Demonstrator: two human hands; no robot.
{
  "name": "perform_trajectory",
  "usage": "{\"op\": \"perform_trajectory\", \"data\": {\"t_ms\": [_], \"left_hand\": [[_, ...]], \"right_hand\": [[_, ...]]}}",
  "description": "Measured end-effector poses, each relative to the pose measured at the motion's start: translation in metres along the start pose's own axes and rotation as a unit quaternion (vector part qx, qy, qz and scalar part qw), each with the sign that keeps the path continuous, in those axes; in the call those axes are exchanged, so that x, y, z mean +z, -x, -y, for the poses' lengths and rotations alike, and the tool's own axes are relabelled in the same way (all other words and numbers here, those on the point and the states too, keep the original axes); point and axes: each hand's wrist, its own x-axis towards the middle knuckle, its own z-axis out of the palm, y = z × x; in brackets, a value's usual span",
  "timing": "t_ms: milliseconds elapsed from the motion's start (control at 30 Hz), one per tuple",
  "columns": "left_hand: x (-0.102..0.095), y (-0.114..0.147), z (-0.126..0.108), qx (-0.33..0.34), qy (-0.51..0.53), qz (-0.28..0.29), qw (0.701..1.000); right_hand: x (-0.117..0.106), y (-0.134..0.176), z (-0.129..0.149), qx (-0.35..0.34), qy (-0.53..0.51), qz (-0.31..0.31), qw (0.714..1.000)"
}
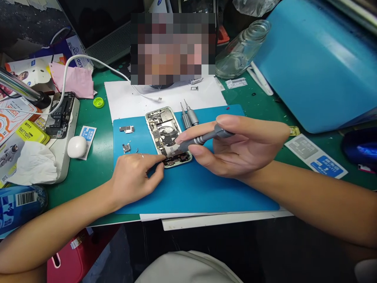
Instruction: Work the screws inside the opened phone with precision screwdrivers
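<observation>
An opened smartphone (168,133) with its inner parts bare lies slightly tilted on a blue mat (194,196). At its lower left edge, my left hand (137,175) grips it between thumb and index finger. My right hand (244,145) holds a grey precision screwdriver (203,137) by its handle, the cap end against the fingers. Its working end points toward the lower part of the phone; the tip is hard to make out. Two more screwdrivers (189,114) lie just right of the phone. To the left sit a small metal bracket (127,129) and a little component (126,148).
White paper (120,98) lies behind the mat. On the left are another opened phone (60,114), a white earbud case (77,147), a green cap (98,102) and a blue bottle (23,206). A glass jar (243,49) and white tweezers (261,80) are at the back right.
</observation>
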Motion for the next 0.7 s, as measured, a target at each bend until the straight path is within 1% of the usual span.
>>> {"op": "perform_trajectory", "data": {"t_ms": [100, 233, 367, 400, 500, 533, 633, 700], "left_hand": [[0.001, 0.000, 0.001, 0.026, -0.008, -0.004, 1.000], [0.002, 0.000, 0.001, 0.037, -0.006, -0.010, 0.999], [0.002, 0.000, 0.001, 0.045, -0.009, -0.010, 0.999], [0.002, 0.001, 0.001, 0.045, -0.010, -0.010, 0.999], [0.002, 0.001, 0.001, 0.042, -0.007, -0.011, 0.999], [0.002, 0.001, 0.001, 0.041, -0.005, -0.014, 0.999], [0.000, 0.001, 0.000, 0.041, 0.005, -0.035, 0.999], [0.000, 0.002, -0.001, 0.068, 0.013, -0.057, 0.996]], "right_hand": [[-0.001, 0.001, -0.001, 0.007, -0.008, -0.002, 1.000], [0.000, 0.004, -0.003, 0.002, -0.015, -0.003, 1.000], [0.006, 0.010, -0.004, 0.006, -0.007, -0.037, 0.999], [0.007, 0.012, -0.004, 0.014, -0.004, -0.035, 0.999], [0.008, 0.014, -0.004, 0.042, 0.003, 0.002, 0.999], [0.007, 0.014, -0.004, 0.043, 0.001, 0.005, 0.999], [0.004, 0.010, -0.003, 0.035, -0.001, -0.010, 0.999], [0.002, 0.008, -0.004, 0.033, 0.011, -0.021, 0.999]]}}
